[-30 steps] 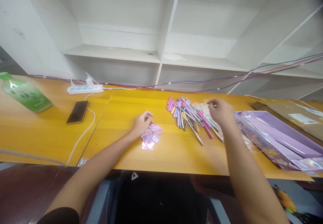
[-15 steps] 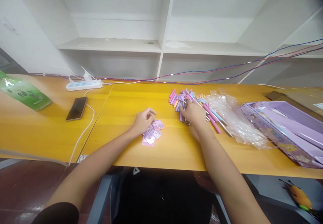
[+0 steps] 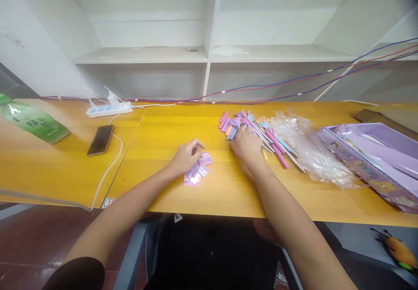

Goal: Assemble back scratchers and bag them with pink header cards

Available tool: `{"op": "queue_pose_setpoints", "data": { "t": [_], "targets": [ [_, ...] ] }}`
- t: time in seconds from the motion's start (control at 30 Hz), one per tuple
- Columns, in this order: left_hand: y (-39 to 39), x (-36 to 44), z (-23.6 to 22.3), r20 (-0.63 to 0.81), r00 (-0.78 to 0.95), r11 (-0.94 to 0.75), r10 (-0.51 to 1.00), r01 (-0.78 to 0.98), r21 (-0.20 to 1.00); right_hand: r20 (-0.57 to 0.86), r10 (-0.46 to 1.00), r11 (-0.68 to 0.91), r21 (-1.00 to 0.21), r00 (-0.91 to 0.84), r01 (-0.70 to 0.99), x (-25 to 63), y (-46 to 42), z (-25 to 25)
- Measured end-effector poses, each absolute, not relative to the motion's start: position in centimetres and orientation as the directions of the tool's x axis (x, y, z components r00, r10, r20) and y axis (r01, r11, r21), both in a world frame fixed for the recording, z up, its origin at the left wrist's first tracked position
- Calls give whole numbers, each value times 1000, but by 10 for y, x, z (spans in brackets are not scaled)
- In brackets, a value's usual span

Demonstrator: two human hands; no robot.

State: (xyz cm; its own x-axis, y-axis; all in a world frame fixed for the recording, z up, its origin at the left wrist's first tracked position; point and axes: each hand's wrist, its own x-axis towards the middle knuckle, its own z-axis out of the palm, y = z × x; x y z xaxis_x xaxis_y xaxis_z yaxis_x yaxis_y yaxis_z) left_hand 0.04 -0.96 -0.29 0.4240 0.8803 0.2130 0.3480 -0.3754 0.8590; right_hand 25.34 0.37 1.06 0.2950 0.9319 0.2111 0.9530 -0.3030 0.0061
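My left hand (image 3: 187,156) rests curled on a small heap of pink and purple packets (image 3: 198,171) near the front of the yellow table (image 3: 163,133). Its fingers are bent over the packets' upper edge. My right hand (image 3: 246,144) lies on the near end of a pile of pastel pens (image 3: 261,135) with hand-shaped tops, fingers closed among them. Which pen it grips is hidden under the hand.
Crumpled clear plastic wrap (image 3: 310,150) lies right of the pens, then open purple boxes (image 3: 375,159). At left are a black phone (image 3: 100,139) on a white cable, a power strip (image 3: 109,108) and a green bottle (image 3: 32,120). White shelves stand behind.
My right hand came down from over the plastic wrap and moved left onto the pens, closing there. The left hand stayed on the packets.
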Motion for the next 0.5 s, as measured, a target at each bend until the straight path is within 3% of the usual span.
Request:
{"op": "queue_pose_setpoints", "data": {
  "t": [0.2,0.5],
  "targets": [
    [-10,-1,-1,228,434,-405,871,375,834,198,926,-329,4,322,944,254,4,12],
    [-10,-2,0,227,455,-422,861,390,819,133,958,-271,119,255,955,257,4,13]
  ]
}}
